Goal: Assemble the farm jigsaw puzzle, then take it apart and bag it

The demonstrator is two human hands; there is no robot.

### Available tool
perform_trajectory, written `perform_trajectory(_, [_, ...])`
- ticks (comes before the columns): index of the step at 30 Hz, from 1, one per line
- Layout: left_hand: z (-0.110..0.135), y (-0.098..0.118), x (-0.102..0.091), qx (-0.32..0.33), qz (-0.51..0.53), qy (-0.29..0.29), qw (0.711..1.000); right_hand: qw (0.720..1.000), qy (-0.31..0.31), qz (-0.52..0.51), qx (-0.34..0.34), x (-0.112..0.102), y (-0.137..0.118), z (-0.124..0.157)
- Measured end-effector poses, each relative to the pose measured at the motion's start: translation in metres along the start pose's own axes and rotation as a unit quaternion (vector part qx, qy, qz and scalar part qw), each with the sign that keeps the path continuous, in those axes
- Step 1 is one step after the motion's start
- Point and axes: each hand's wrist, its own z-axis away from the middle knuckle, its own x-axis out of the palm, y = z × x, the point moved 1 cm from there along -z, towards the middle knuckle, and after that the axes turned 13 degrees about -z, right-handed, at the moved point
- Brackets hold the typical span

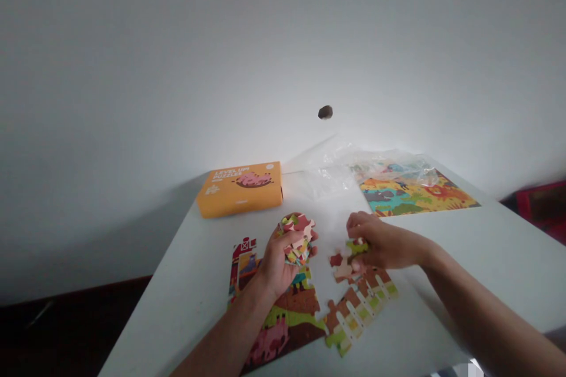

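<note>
My left hand is closed around a stack of jigsaw puzzle pieces, above a partly joined farm puzzle with a pink pig and a red barn. My right hand has its fingers curled on a green and yellow puzzle piece. Just below those fingers lies a pink and brown puzzle piece. A joined strip of fence pieces rests to the right of the farm puzzle, tilted and apart from most of it.
An orange puzzle box stands at the back left of the white table. Crumpled clear plastic lies at the back, partly over a colourful animal picture. A white wall with a small hole rises behind.
</note>
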Motion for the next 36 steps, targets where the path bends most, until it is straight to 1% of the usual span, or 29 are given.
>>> perform_trajectory(3, [0.0,-0.001,0.001,0.002,-0.004,-0.001,1.0,0.995,-0.005,0.083,0.046,0.014,-0.009,0.007])
perform_trajectory(6, [0.0,-0.002,0.001,0.006,-0.011,-0.008,1.0,0.991,0.002,0.097,0.096,0.025,-0.009,0.004])
perform_trajectory(9, [-0.001,-0.003,0.0,0.01,-0.016,-0.015,1.0,0.989,-0.002,0.098,0.108,0.026,-0.005,-0.001])
perform_trajectory(12, [-0.001,-0.004,-0.001,0.007,-0.023,-0.013,1.0,0.991,-0.022,0.083,0.099,0.024,-0.001,-0.004])
perform_trajectory(14, [-0.002,-0.003,-0.002,0.008,-0.031,-0.016,0.999,0.995,-0.031,0.057,0.077,0.021,0.003,-0.006])
perform_trajectory(16, [-0.002,-0.003,-0.002,0.011,-0.035,-0.018,0.999,0.998,-0.026,0.025,0.059,0.015,0.008,-0.007])
perform_trajectory(17, [-0.002,-0.003,-0.002,0.01,-0.034,-0.016,0.999,0.998,-0.014,0.011,0.06,0.01,0.012,-0.007])
perform_trajectory(20, [-0.002,-0.003,-0.002,0.001,-0.03,-0.008,1.0,0.995,0.053,-0.001,0.089,-0.01,0.018,-0.004])
perform_trajectory(22, [-0.002,-0.003,-0.002,-0.003,-0.027,-0.008,1.0,0.994,0.078,-0.005,0.082,-0.022,0.014,0.002])
perform_trajectory(23, [-0.003,-0.004,-0.002,-0.004,-0.026,-0.007,1.0,0.996,0.07,-0.01,0.06,-0.024,0.009,0.005])
perform_trajectory(24, [-0.003,-0.004,-0.003,-0.005,-0.025,-0.005,1.0,0.998,0.049,-0.012,0.034,-0.023,0.002,0.008])
perform_trajectory(26, [-0.003,-0.004,-0.003,-0.01,-0.025,0.0,1.0,1.0,0.004,0.005,0.003,-0.013,-0.012,0.015])
perform_trajectory(27, [-0.002,-0.003,-0.003,-0.012,-0.026,0.001,1.0,1.0,-0.008,0.028,0.01,-0.004,-0.018,0.017])
perform_trajectory(28, [-0.002,-0.003,-0.003,-0.014,-0.028,0.001,0.999,0.998,-0.009,0.056,0.032,0.005,-0.023,0.019])
perform_trajectory(30, [-0.001,-0.001,-0.002,-0.01,-0.031,-0.005,0.999,0.991,0.002,0.107,0.077,0.024,-0.032,0.02])
perform_trajectory(32, [0.0,-0.001,-0.001,0.001,-0.031,-0.017,0.999,0.986,0.003,0.135,0.094,0.036,-0.038,0.017])
perform_trajectory(34, [0.0,-0.001,-0.001,0.01,-0.036,-0.031,0.999,0.986,-0.016,0.14,0.088,0.042,-0.042,0.012])
perform_trajectory(36, [0.001,-0.002,0.0,0.015,-0.049,-0.05,0.997,0.988,-0.034,0.125,0.084,0.041,-0.045,0.007])
